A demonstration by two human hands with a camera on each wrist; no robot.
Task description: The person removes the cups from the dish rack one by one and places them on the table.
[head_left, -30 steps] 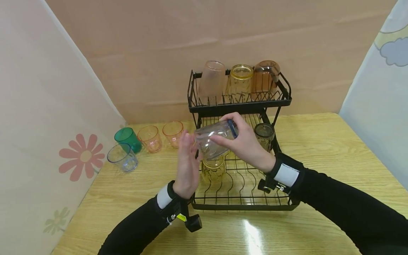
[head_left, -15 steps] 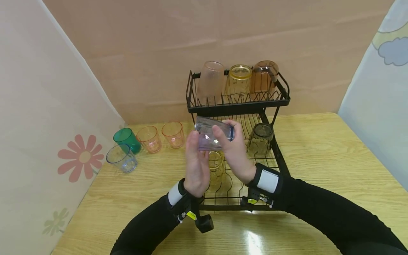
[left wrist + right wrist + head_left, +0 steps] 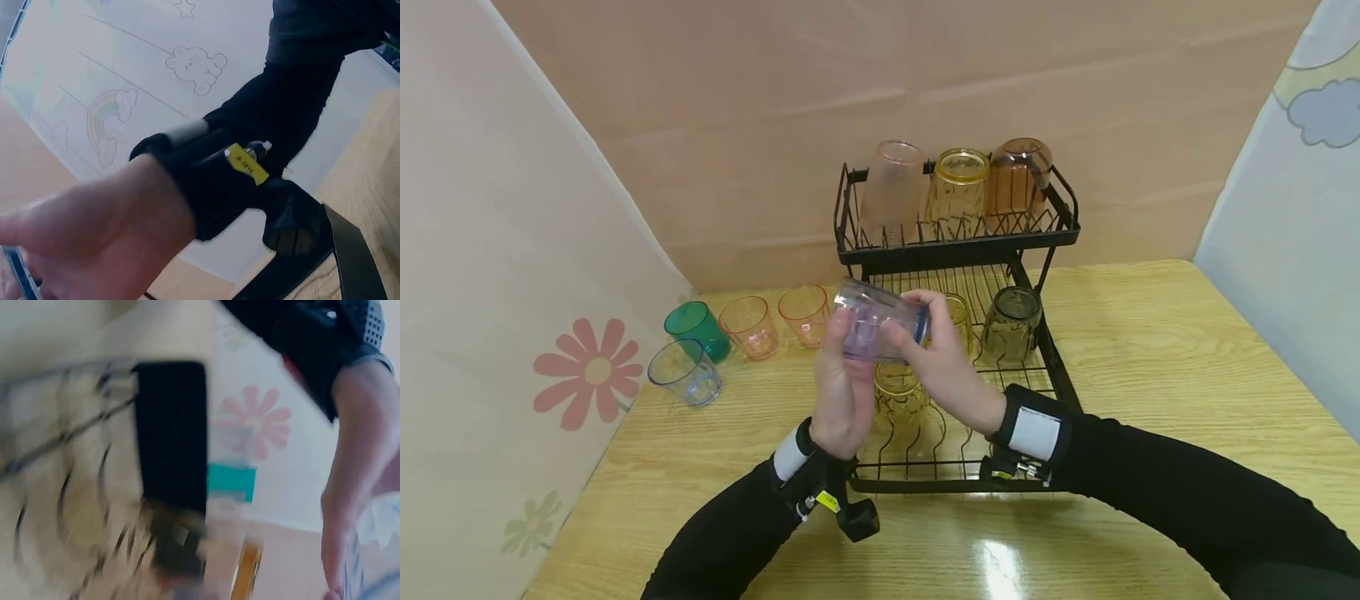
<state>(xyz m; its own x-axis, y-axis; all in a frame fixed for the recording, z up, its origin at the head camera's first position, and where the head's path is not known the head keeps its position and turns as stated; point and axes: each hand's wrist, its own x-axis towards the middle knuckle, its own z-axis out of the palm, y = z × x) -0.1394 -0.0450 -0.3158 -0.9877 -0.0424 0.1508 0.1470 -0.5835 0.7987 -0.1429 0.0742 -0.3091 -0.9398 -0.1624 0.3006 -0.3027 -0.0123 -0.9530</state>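
Tilted glass, black rack holding tumblers

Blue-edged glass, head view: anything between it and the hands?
Nothing visible. The right hand grips the blue-edged glass near its blue edge, the left hand holds its opposite end; the black rack shows behind, not between.
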